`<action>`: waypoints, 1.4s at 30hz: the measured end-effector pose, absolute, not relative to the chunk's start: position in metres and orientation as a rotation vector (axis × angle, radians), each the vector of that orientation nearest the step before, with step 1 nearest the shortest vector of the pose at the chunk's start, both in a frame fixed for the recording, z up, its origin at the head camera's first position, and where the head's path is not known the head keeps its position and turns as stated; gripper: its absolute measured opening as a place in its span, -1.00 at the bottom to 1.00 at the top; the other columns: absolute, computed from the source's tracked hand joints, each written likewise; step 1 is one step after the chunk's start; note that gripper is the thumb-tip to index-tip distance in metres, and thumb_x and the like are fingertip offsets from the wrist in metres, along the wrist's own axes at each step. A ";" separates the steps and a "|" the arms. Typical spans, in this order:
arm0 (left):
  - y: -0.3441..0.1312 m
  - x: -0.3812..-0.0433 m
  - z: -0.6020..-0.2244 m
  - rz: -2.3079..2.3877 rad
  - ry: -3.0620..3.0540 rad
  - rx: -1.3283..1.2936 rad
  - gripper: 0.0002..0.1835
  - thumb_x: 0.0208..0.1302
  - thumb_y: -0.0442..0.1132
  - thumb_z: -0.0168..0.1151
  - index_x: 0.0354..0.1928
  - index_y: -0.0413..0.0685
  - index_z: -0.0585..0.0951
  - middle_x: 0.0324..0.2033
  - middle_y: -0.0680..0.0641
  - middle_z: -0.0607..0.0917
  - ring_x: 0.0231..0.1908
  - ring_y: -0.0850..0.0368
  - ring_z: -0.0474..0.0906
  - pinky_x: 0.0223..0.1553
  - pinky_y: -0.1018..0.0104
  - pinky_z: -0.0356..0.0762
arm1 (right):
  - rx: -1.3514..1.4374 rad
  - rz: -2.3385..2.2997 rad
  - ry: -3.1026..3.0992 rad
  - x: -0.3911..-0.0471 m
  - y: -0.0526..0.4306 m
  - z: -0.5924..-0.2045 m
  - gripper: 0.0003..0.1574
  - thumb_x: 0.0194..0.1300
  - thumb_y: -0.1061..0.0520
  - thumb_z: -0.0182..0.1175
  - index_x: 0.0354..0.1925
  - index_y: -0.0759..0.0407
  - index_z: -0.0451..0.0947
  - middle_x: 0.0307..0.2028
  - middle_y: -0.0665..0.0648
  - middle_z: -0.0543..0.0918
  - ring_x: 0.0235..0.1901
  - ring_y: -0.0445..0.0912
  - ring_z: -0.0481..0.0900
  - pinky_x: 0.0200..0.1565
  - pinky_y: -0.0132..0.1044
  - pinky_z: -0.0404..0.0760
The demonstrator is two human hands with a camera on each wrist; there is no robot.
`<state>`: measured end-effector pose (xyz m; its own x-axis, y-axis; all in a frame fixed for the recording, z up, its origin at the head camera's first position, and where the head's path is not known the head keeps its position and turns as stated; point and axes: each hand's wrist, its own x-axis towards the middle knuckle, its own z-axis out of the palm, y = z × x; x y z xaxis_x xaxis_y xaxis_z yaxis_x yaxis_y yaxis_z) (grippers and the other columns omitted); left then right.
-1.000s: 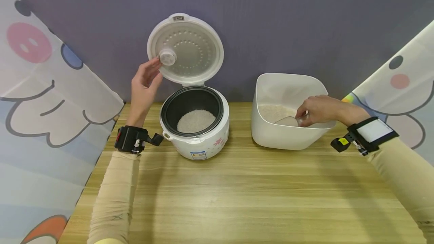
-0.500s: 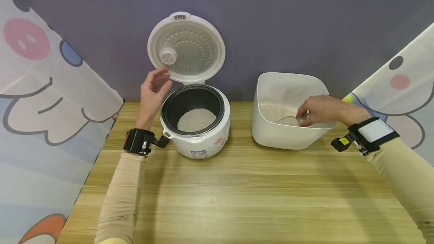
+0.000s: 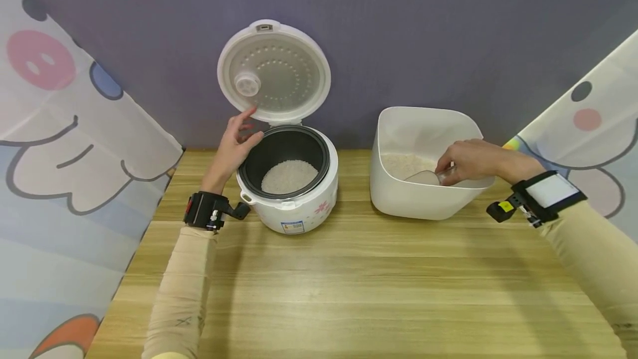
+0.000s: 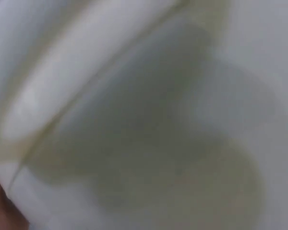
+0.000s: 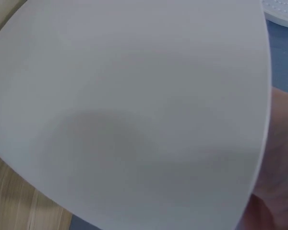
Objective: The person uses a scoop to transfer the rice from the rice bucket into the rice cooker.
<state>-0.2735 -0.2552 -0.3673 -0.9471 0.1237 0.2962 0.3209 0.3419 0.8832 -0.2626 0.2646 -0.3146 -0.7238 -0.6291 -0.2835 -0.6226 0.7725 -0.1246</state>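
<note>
A white rice cooker (image 3: 319, 212) stands with its round lid (image 3: 299, 79) raised, and white rice (image 3: 289, 177) lies in its dark inner pot (image 3: 256, 162). Beside the pot's left rim is my left hand (image 3: 234, 145), fingers loosely spread and holding nothing; I cannot tell whether it touches the rim or lid. My right hand (image 3: 466, 162) reaches into a white rice bin (image 3: 416, 204) and grips the handle of a pale scoop (image 3: 422, 178), which lies at the rice (image 3: 399, 165) inside. The bin's wall partly hides scoop and fingers. Blurred cooker wall (image 4: 221, 120) fills the left wrist view.
Both containers stand on a wood-grain table (image 3: 339, 292), against a grey-purple wall (image 3: 399, 32). Printed cartoon sheets (image 3: 55, 143) flank the table on either side. The bin's outer wall fills most of the right wrist view.
My left hand has come down and to the right, from the lid's steam vent to the pot's left rim. The right hand and scoop have stayed in place.
</note>
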 end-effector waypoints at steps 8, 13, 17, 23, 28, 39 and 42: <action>-0.255 -0.282 -0.375 -1.980 -2.413 -0.444 -0.26 0.53 -0.44 -0.02 0.64 0.19 0.11 0.49 -0.29 0.34 0.50 -0.15 0.24 0.48 -0.07 0.19 | -0.973 -0.094 2.641 -0.265 0.268 -0.314 -0.70 0.12 0.00 0.55 -0.16 0.05 0.81 -0.29 -0.09 0.76 -0.36 -0.24 0.58 -0.28 -0.19 0.59; -0.254 -0.285 -0.374 -2.066 -2.403 -0.428 -0.27 0.56 -0.45 -0.13 0.65 0.25 0.07 0.55 -0.22 0.26 0.53 -0.08 0.19 0.47 -0.20 0.17 | -0.919 -0.277 2.615 -0.264 0.271 -0.312 -0.63 0.19 0.02 0.52 -0.07 0.16 0.79 -0.28 -0.10 0.79 -0.34 -0.26 0.67 -0.26 -0.30 0.64; -0.252 -0.287 -0.375 -2.099 -2.388 -0.416 -0.26 0.55 -0.46 -0.15 0.65 0.26 0.07 0.55 -0.21 0.25 0.54 -0.07 0.18 0.48 -0.20 0.14 | -0.920 -0.353 2.615 -0.262 0.273 -0.311 -0.62 0.21 0.03 0.51 -0.06 0.20 0.79 -0.31 -0.12 0.79 -0.37 -0.30 0.69 -0.27 -0.35 0.64; -0.250 -0.289 -0.377 -2.129 -2.359 -0.437 -0.26 0.55 -0.47 -0.17 0.65 0.24 0.08 0.55 -0.21 0.25 0.55 -0.05 0.16 0.49 -0.22 0.12 | -0.897 -0.491 2.602 -0.259 0.279 -0.311 -0.62 0.21 0.08 0.51 -0.06 0.25 0.77 -0.32 -0.08 0.80 -0.40 -0.31 0.72 -0.24 -0.37 0.69; -0.251 -0.291 -0.377 -2.107 -2.371 -0.448 -0.26 0.55 -0.46 -0.17 0.65 0.24 0.06 0.56 -0.21 0.24 0.57 -0.02 0.11 0.51 -0.05 0.12 | -0.891 -0.554 2.616 -0.254 0.285 -0.307 -0.63 0.26 0.12 0.47 -0.02 0.29 0.75 -0.31 -0.07 0.81 -0.35 -0.28 0.74 -0.27 -0.39 0.67; -0.259 -0.292 -0.377 -2.121 -2.366 -0.457 -0.28 0.58 -0.45 -0.20 0.65 0.27 0.05 0.58 -0.16 0.21 0.57 0.02 0.10 0.50 -0.19 0.13 | -1.023 -0.655 2.663 -0.250 0.297 -0.307 -0.61 0.27 0.23 0.44 0.04 0.37 0.71 -0.35 0.00 0.83 -0.28 -0.33 0.74 -0.32 -0.49 0.58; -0.260 -0.291 -0.377 -2.111 -2.376 -0.452 -0.28 0.58 -0.44 -0.20 0.65 0.29 0.05 0.58 -0.16 0.21 0.57 -0.02 0.11 0.50 -0.19 0.13 | -1.023 -0.684 2.695 -0.248 0.298 -0.307 -0.63 0.23 0.24 0.47 0.00 0.35 0.73 -0.33 0.03 0.83 -0.28 -0.37 0.72 -0.28 -0.56 0.60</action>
<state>-0.2913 -0.2601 -0.3775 -0.9581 0.2531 0.1340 0.1629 0.0969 0.9819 -0.2481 0.2977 -0.3067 -0.7476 -0.6642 -0.0034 -0.5821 0.6577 -0.4781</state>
